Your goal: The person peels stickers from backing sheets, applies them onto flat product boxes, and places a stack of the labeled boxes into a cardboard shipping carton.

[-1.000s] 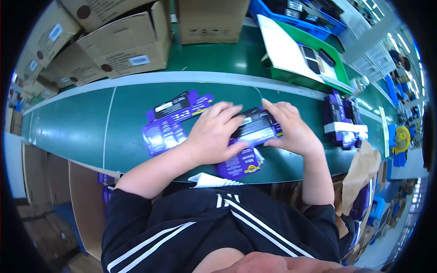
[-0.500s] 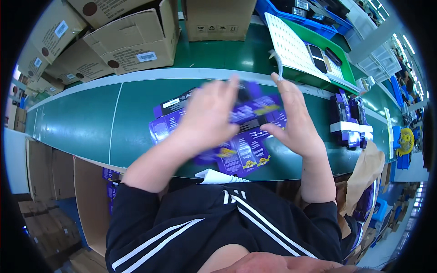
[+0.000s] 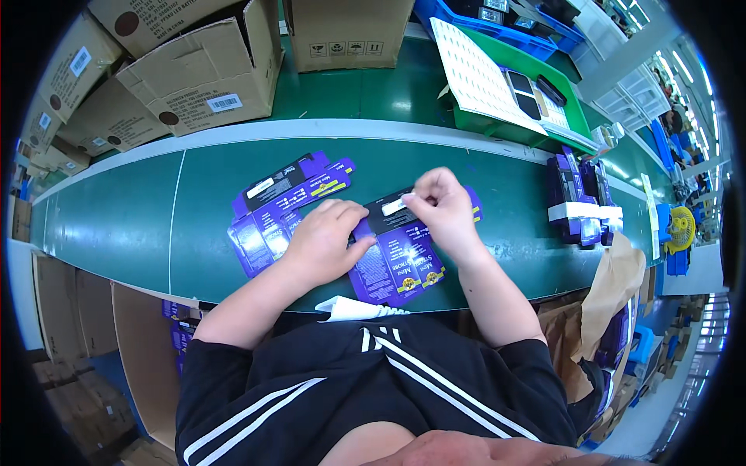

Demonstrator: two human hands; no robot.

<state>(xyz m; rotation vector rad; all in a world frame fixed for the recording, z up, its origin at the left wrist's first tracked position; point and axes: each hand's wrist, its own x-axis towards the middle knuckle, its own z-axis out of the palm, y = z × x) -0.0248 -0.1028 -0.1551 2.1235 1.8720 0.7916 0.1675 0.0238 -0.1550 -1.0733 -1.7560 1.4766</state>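
Observation:
Two flat purple carton blanks with black panels lie on the green table in front of me. The left blank (image 3: pixel 268 229) has a white label (image 3: pixel 259 189) on its black panel. My left hand (image 3: pixel 330 239) rests with its fingers laid across the left edge of the right blank (image 3: pixel 398 268), thumb apart. Over that blank's black panel, my right hand (image 3: pixel 447 210) pinches the right end of a small white label (image 3: pixel 395 207), which lies against the panel. The fingertips partly cover this label.
A green tray (image 3: pixel 497 128) holds a white label sheet (image 3: pixel 478 74) and dark devices. Banded purple cartons (image 3: pixel 579 202) stand at the right. Brown boxes (image 3: pixel 206 78) line the far left, and a white paper piece (image 3: pixel 357 309) lies at the near edge.
My right hand has come from beside the label sheet down to the right blank, bringing a white label. My left hand has moved down and left and slowed; the blanks now lie apart.

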